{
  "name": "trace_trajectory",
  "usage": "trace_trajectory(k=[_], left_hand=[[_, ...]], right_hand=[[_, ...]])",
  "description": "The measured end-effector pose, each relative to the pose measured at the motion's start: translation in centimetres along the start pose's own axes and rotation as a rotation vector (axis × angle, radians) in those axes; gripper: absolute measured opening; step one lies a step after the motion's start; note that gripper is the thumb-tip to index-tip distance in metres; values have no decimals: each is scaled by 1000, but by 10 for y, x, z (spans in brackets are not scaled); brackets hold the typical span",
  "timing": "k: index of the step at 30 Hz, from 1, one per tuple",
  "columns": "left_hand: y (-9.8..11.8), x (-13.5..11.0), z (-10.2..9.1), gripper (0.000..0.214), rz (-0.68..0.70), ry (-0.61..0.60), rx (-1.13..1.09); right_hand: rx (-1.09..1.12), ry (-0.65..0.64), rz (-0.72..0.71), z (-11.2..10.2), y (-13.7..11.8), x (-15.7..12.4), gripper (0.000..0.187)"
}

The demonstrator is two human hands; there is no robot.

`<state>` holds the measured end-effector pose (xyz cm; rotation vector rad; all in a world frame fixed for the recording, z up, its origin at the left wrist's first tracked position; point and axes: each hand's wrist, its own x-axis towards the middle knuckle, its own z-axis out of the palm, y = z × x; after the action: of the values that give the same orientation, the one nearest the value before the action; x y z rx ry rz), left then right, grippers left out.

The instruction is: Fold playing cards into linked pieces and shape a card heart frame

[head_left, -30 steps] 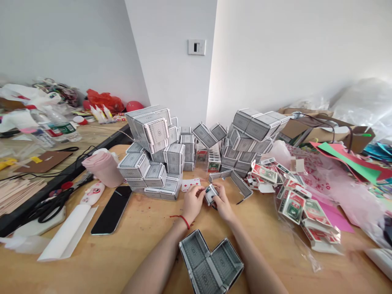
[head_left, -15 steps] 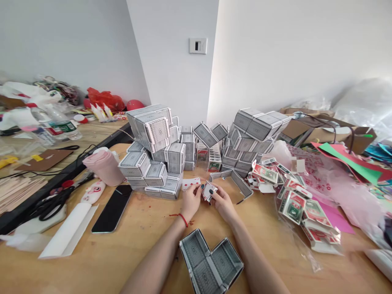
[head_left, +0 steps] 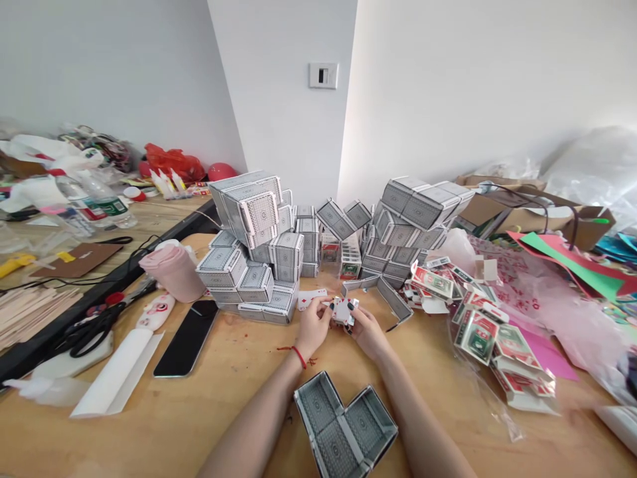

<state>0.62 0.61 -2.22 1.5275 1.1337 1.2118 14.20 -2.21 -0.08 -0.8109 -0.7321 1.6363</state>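
Note:
A small stack of playing cards [head_left: 343,310] is held between my two hands above the middle of the table. My left hand [head_left: 315,324], with a red string bracelet at the wrist, pinches its left edge. On the right edge, my right hand [head_left: 368,326] has its thumb on top and its fingers curled below. Flat on the wood beyond my left hand lies a row of diamond cards [head_left: 309,299]. An L-shaped open box made of grey-backed cards [head_left: 338,435] sits between my forearms. Past my right hand stands a bent strip of joined cards [head_left: 391,302].
Stacked card-covered blocks rise at the left [head_left: 253,219] and right [head_left: 415,206]. Loose card packets [head_left: 478,332] pile up on the right. A phone [head_left: 186,340], pink roll [head_left: 172,271] and black scissors [head_left: 94,330] lie left. A wall stands behind.
The card stack has turned from tilted to flatter and squarer between my hands. The whole view has shifted very slightly. The blocks and other things have stayed put.

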Motion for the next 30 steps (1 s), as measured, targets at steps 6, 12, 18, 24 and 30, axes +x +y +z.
trace_trajectory(k=[6, 12, 18, 24, 30], left_hand=[[11, -3, 0, 27, 136, -4, 158], [18, -5, -3, 25, 254, -20, 272], [15, -3, -4, 13, 289, 66, 266], [13, -2, -3, 17, 188, 93, 126], [13, -2, -2, 25, 133, 143, 146]], right_hand=[[-63, 14, 18, 0, 0, -1, 36], [-112, -12, 10, -1, 2, -3, 33], [-91, -54, -14, 0, 4, -3, 31], [-102, 42, -20, -2, 8, 0, 45], [-103, 35, -54, -6, 13, 2, 44]])
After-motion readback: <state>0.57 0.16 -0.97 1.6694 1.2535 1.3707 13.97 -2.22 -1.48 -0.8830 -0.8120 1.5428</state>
